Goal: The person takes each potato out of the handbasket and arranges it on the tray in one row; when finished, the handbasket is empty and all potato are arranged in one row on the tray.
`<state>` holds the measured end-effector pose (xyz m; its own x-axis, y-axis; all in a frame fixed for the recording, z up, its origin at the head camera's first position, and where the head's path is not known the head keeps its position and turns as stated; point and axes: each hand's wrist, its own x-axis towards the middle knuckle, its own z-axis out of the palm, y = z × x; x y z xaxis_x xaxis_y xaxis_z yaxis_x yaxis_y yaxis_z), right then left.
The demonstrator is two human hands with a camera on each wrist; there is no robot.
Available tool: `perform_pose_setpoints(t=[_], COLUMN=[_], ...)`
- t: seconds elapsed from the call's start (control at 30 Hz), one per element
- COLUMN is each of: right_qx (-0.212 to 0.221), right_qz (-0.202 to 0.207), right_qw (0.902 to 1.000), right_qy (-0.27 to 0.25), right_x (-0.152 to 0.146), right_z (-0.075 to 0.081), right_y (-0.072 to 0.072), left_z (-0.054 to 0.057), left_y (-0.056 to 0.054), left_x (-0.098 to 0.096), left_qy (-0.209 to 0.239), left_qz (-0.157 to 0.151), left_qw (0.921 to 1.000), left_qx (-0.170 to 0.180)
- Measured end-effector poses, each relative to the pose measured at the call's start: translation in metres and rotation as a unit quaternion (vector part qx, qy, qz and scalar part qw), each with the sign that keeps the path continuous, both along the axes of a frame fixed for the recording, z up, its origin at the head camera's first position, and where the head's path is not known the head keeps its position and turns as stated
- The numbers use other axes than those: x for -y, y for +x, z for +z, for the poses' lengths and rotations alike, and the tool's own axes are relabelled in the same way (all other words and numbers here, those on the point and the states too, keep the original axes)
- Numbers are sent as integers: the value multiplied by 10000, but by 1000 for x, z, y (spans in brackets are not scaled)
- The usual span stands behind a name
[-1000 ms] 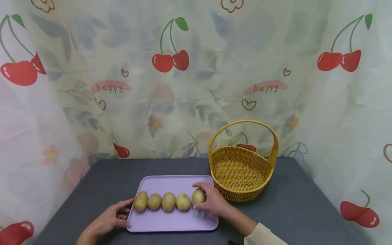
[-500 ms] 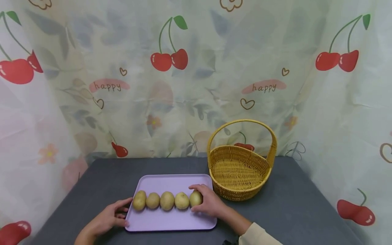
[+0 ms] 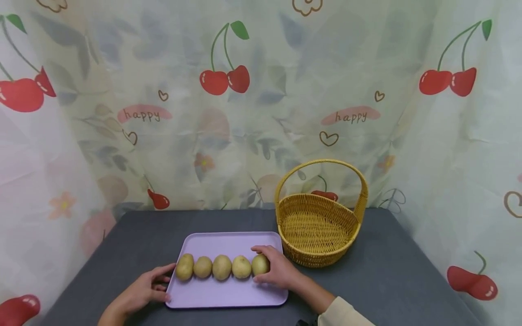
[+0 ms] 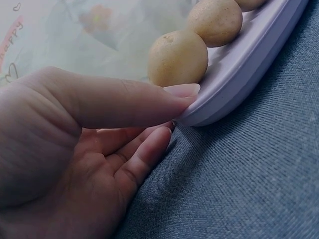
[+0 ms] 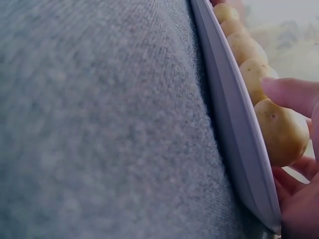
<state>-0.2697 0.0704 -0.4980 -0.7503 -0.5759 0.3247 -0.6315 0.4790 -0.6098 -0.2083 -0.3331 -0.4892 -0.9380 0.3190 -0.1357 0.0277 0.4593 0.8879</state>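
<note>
A lilac tray [image 3: 220, 294] lies on the dark table and carries several potatoes [image 3: 222, 267] side by side in a row. My left hand [image 3: 140, 292] grips the tray's left edge; in the left wrist view its thumb [image 4: 174, 94] lies at the rim, with the other fingers lower down beside it. My right hand [image 3: 279, 269] holds the rightmost potato [image 3: 259, 265], thumb on the near side and fingers on the far side. That potato [image 5: 281, 134] sits right against its neighbour in the right wrist view, low over the tray. Part of it is hidden by the hand.
A wicker basket [image 3: 318, 260] with a tall arched handle stands just behind the tray's right corner. Nothing shows inside it. Dark cloth covers the table [image 3: 387, 271], and a printed curtain [image 3: 261, 113] closes off the back and sides.
My right hand has shifted the rightmost potato left, closing the gap to its neighbour. Since half a second ago it has stayed nearly still. The left hand keeps its place on the tray.
</note>
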Motion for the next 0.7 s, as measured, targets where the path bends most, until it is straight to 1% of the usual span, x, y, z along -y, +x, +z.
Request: perform_pose_setpoints(t=[0.13,0.27,0.37,0.43,0.5,0.57,0.63,0.7], right_qx=[-13,64,146,241,410,633,920,1207], right_qz=[-153,-476,-487,-400,-301,-264,-321,-492], right_qw=[9999,9988,9987,9985,9976,9956,9919,9867], right_qy=[14,31,-87,-276,-473,-641,-819,-968], right_x=[-6,-14,-27,-39,-54,-71,-90,-110], right_z=[1,6,10,13,16,18,20,19], right_y=[5,16,27,34,41,48,53,56], left_z=[0,0,0,-1,-1,-2,-1,0], left_y=[-3,-4,-4,-3,-2,-1,1,3], left_x=[-2,-1,1,3,5,7,9,10], left_qy=[59,10,38,154,370,610,827,944], left_qz=[-81,-145,-189,-214,-274,-430,-585,-642], left_qw=[9999,9997,9996,9994,9987,9969,9946,9934], left_qx=[-56,-175,-219,-229,-230,-260,-217,-98])
